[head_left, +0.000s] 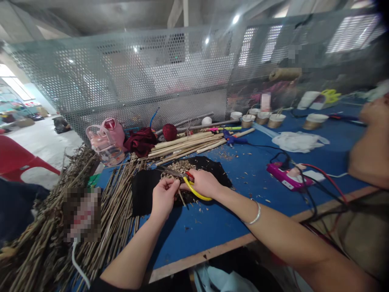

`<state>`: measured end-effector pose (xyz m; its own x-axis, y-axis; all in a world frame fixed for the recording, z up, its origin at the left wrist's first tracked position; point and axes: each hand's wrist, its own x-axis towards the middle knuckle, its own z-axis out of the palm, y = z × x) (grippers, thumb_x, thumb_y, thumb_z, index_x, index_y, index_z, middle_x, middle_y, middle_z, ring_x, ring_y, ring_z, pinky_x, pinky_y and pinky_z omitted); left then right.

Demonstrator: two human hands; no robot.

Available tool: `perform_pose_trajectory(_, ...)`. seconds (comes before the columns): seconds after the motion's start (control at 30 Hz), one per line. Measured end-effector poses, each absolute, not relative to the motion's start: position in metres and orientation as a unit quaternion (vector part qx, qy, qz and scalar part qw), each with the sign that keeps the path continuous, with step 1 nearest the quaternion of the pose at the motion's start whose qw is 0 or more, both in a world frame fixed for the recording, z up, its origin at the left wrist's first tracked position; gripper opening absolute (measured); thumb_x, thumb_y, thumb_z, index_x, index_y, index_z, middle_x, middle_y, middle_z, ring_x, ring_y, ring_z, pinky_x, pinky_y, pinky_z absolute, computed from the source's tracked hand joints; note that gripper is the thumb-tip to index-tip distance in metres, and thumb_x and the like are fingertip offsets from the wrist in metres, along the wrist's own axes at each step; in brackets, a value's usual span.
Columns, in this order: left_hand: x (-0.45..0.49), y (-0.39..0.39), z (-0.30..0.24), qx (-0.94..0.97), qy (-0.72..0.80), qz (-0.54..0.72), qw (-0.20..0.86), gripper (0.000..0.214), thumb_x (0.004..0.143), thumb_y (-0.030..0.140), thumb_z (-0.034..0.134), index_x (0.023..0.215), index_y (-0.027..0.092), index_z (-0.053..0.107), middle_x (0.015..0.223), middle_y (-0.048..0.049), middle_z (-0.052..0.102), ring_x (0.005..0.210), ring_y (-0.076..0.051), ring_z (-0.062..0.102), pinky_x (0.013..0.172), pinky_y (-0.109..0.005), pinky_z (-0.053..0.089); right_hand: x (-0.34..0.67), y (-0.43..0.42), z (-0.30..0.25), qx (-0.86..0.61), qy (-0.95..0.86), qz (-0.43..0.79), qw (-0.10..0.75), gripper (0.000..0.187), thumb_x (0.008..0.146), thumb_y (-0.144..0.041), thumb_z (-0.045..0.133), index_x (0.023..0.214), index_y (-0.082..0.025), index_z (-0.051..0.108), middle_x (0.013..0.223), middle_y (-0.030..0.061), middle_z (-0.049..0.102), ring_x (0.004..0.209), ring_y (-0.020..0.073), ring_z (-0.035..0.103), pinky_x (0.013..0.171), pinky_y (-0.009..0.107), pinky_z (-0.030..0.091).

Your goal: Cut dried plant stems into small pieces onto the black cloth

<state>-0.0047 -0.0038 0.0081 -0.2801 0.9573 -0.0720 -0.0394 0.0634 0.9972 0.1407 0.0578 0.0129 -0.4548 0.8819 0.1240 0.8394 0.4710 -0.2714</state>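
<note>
My right hand (204, 182) grips a pair of shears with yellow handles (194, 190); its dark blades (170, 171) point left over a heap of wood shavings. My left hand (164, 196) is closed in a pinch on a thin twig (181, 198), right beside the shears. Both hands hover over a black cloth (146, 190) spread on the blue tabletop (243, 174). A silver bangle sits on my right wrist.
A big heap of dry sticks (91, 215) lies at the left. Peeled pale sticks (188, 144), a dark red yarn ball (169, 132), a pink bag (106, 140), small cups (264, 118), a magenta tool (287, 176) with cables, and another person's arm (370, 154) at right.
</note>
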Motion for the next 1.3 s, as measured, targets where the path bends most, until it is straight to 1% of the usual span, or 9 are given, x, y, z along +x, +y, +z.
perform_pose_trajectory(0.17, -0.005, -0.003, 0.009, 0.393, 0.58, 0.567, 0.433, 0.032, 0.062, 0.041, 0.067, 0.075, 0.014, 0.056, 0.053, 0.0057, 0.05, 0.041, -0.004, 0.039, 0.038, -0.016, 0.032, 0.144, 0.06, 0.012, -0.51, -0.844, 0.071, 0.148, 0.05, 0.068, -0.071, 0.044, 0.073, -0.022, 0.051, 0.067, 0.0021, 0.061, 0.063, 0.018, 0.058, 0.05, 0.025, 0.026)
perform_pose_trajectory(0.27, -0.006, -0.004, 0.008, 0.386, 0.578, 0.575, 0.431, 0.032, 0.063, 0.041, 0.067, 0.077, 0.014, 0.056, 0.057, 0.0043, 0.053, 0.042, -0.004, 0.042, 0.039, -0.016, 0.033, 0.145, 0.058, 0.014, -0.497, -0.848, 0.081, 0.164, 0.05, 0.065, -0.07, 0.05, 0.076, -0.021, 0.051, 0.072, 0.0018, 0.06, 0.065, 0.0173, 0.057, 0.051, 0.024, 0.027)
perform_pose_trajectory(0.37, -0.006, -0.003, 0.008, 0.375, 0.564, 0.594, 0.433, 0.032, 0.063, 0.04, 0.068, 0.077, 0.014, 0.056, 0.063, 0.0022, 0.057, 0.049, -0.006, 0.05, 0.045, -0.017, 0.039, 0.144, 0.053, 0.017, -0.483, -0.853, 0.084, 0.179, 0.056, 0.06, -0.07, 0.055, 0.086, -0.02, 0.05, 0.083, 0.0038, 0.059, 0.069, 0.0178, 0.057, 0.054, 0.025, 0.031)
perform_pose_trajectory(0.47, -0.005, -0.003, 0.009, 0.37, 0.554, 0.599, 0.444, 0.031, 0.062, 0.04, 0.068, 0.076, 0.015, 0.055, 0.062, 0.001, 0.059, 0.053, -0.009, 0.055, 0.049, -0.019, 0.043, 0.142, 0.049, 0.019, -0.474, -0.859, 0.087, 0.175, 0.061, 0.058, -0.069, 0.058, 0.091, -0.018, 0.048, 0.09, 0.0062, 0.057, 0.077, 0.02, 0.056, 0.06, 0.026, 0.034)
perform_pose_trajectory(0.6, -0.004, -0.004, 0.011, 0.368, 0.56, 0.593, 0.446, 0.031, 0.061, 0.04, 0.069, 0.073, 0.015, 0.054, 0.058, 0.002, 0.058, 0.049, -0.009, 0.054, 0.046, -0.019, 0.042, 0.141, 0.047, 0.021, -0.471, -0.861, 0.098, 0.164, 0.063, 0.057, -0.067, 0.061, 0.093, -0.018, 0.048, 0.093, 0.0084, 0.054, 0.086, 0.0224, 0.053, 0.065, 0.029, 0.037)
perform_pose_trajectory(0.8, -0.003, -0.004, 0.011, 0.38, 0.557, 0.596, 0.437, 0.03, 0.061, 0.038, 0.069, 0.073, 0.014, 0.055, 0.06, 0.0005, 0.059, 0.049, -0.01, 0.054, 0.046, -0.02, 0.042, 0.14, 0.044, 0.022, -0.461, -0.866, 0.089, 0.174, 0.067, 0.054, -0.07, 0.059, 0.093, -0.017, 0.047, 0.092, 0.0087, 0.055, 0.087, 0.0238, 0.053, 0.069, 0.031, 0.038)
perform_pose_trajectory(0.87, -0.004, -0.004, 0.01, 0.387, 0.561, 0.593, 0.429, 0.029, 0.061, 0.037, 0.069, 0.072, 0.014, 0.056, 0.06, 0.0001, 0.059, 0.048, -0.009, 0.053, 0.045, -0.019, 0.041, 0.139, 0.043, 0.022, -0.467, -0.864, 0.089, 0.166, 0.067, 0.054, -0.071, 0.058, 0.092, -0.017, 0.047, 0.09, 0.0087, 0.056, 0.084, 0.0237, 0.055, 0.067, 0.03, 0.038)
perform_pose_trajectory(1.03, -0.007, -0.002, 0.008, 0.397, 0.578, 0.586, 0.406, 0.029, 0.061, 0.038, 0.069, 0.069, 0.014, 0.056, 0.057, 0.0013, 0.057, 0.046, -0.007, 0.05, 0.046, -0.019, 0.039, 0.136, 0.04, 0.022, -0.493, -0.853, 0.112, 0.131, 0.064, 0.061, -0.074, 0.049, 0.092, -0.018, 0.046, 0.078, 0.0064, 0.061, 0.073, 0.0235, 0.06, 0.058, 0.028, 0.035)
perform_pose_trajectory(1.3, -0.011, 0.001, 0.006, 0.392, 0.559, 0.601, 0.415, 0.032, 0.06, 0.04, 0.069, 0.07, 0.015, 0.052, 0.053, 0.0031, 0.055, 0.042, -0.007, 0.048, 0.042, -0.018, 0.037, 0.131, 0.04, 0.022, -0.515, -0.84, 0.113, 0.128, 0.061, 0.061, -0.075, 0.047, 0.087, -0.02, 0.051, 0.079, 0.0064, 0.064, 0.073, 0.0229, 0.061, 0.055, 0.026, 0.035)
